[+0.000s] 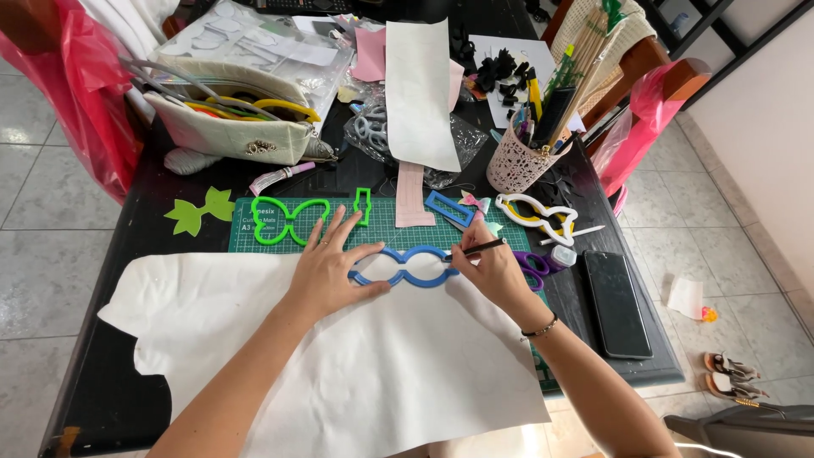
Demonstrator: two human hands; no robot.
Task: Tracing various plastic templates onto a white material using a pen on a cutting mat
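The left hand lies flat, fingers spread, pressing the blue bow-shaped template onto the white sheet at the tabletop's centre. At three o'clock of the template, the right hand has its grip closed around a black pen, tip touching the template's edge.

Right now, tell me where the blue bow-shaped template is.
In the head view, the blue bow-shaped template lies mid-table on the white sheet, under the left hand, with the right hand putting a pen to its right end.
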